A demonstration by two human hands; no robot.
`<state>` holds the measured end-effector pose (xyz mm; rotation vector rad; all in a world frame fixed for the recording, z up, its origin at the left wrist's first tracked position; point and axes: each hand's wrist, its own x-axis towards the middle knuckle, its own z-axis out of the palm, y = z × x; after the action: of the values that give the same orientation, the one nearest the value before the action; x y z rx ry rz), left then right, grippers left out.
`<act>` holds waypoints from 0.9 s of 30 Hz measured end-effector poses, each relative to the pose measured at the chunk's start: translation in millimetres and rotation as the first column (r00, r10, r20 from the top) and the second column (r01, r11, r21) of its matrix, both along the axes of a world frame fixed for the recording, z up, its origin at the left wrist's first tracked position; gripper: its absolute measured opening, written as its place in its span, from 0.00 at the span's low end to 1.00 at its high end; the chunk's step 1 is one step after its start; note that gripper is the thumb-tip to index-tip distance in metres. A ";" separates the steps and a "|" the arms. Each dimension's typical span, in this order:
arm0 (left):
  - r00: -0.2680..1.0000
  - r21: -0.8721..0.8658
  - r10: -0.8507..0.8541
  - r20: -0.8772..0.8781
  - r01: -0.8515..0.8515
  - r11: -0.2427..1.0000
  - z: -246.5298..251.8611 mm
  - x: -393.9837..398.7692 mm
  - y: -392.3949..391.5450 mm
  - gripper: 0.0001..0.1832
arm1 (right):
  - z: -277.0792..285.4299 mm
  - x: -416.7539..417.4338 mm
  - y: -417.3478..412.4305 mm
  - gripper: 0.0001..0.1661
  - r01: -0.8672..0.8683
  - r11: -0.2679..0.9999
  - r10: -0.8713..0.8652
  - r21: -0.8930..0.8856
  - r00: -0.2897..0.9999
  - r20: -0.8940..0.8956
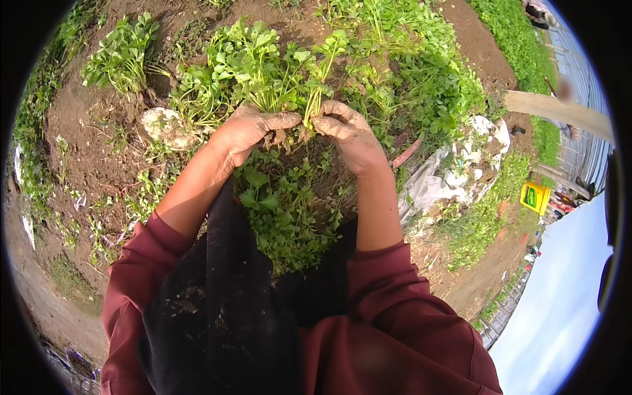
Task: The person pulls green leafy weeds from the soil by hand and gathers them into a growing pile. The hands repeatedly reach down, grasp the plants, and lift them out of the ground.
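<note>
My left hand [254, 128], coated in dried mud, is closed around the stem bases of a leafy green bunch [252, 64] that looks like celery or a similar herb. Muddy roots hang below its thumb. Close beside it, my right hand [340, 126] pinches a smaller sprig with pale stems [313, 103] near its root end. Both bunches stand with their leaves pointing away from me. Loose green plants [291, 217] lie on the soil between my forearms. Another bunch [123, 54] rests on the ground at the upper left.
A dense green bed [429, 64] grows at the upper right. Crumpled white plastic sheeting [434, 177] lies right of my right forearm, with a wooden post [553, 108] beyond. Farther right are a yellow container [534, 197] and a partly visible person [560, 94]. A muddy pale clump [165, 128] lies left.
</note>
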<state>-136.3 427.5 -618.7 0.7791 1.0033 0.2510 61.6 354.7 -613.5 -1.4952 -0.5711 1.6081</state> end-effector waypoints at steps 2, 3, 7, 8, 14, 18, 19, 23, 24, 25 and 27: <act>0.996 -0.045 -0.053 -0.074 0.050 0.998 17.4 -2.6 3.5 0.18 | -0.4 -1.6 -4.4 0.12 0.068 0.998 -0.067 0.012 0.997 -0.046; 1.000 -0.042 -0.004 -0.003 0.004 0.999 9.3 -3.4 1.5 0.18 | -2.3 -0.7 -5.2 0.11 0.021 0.999 -0.022 0.026 0.999 0.036; 0.991 -0.022 0.017 0.132 -0.014 1.000 -3.9 0.0 -5.7 0.17 | 12.3 -3.1 -6.7 0.10 -0.125 0.992 0.121 0.002 0.964 0.236; 0.995 0.003 -0.034 0.097 0.033 0.999 0.3 0.6 -6.2 0.16 | 17.5 -6.3 -6.5 0.10 -0.156 0.988 0.155 -0.017 0.955 0.252; 0.919 -0.131 0.262 0.295 -0.232 0.964 -12.7 -19.5 -5.7 0.13 | 13.8 -6.5 -14.8 0.11 0.064 0.994 -0.076 0.086 0.987 0.142; 0.984 -0.057 -0.103 -0.144 0.096 0.994 -1.1 -52.6 21.3 0.16 | -13.8 13.6 -15.2 0.12 0.100 0.995 -0.095 0.013 0.888 0.450; 0.999 -0.120 -0.030 -0.042 0.025 0.992 -3.0 -52.4 21.4 0.16 | -19.8 15.0 -11.3 0.12 0.086 0.996 -0.043 -0.034 0.760 0.649; 0.959 -0.358 0.201 0.199 -0.120 0.926 -23.8 -54.8 -6.3 0.15 | 7.5 -28.7 -7.7 0.15 -0.054 0.993 -0.004 0.108 0.878 0.478; 0.967 -0.334 0.181 0.182 -0.113 0.936 -22.5 -57.8 -7.9 0.15 | 3.6 -42.6 -4.3 0.15 -0.283 0.936 0.131 0.210 0.833 0.538; 0.973 -0.310 0.163 0.163 -0.106 0.945 -21.7 -60.4 -8.7 0.15 | 3.5 -52.4 -0.9 0.14 -0.498 0.818 0.244 0.289 0.754 0.610; 0.957 -0.263 0.242 0.159 -0.195 0.945 -20.7 -68.3 -9.3 0.20 | -3.6 -50.0 12.5 0.13 -0.338 0.912 0.193 0.231 0.852 0.487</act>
<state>-204.6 418.1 -639.4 0.4093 0.9194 0.3789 11.6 367.3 -617.0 -1.6032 -1.2917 1.2790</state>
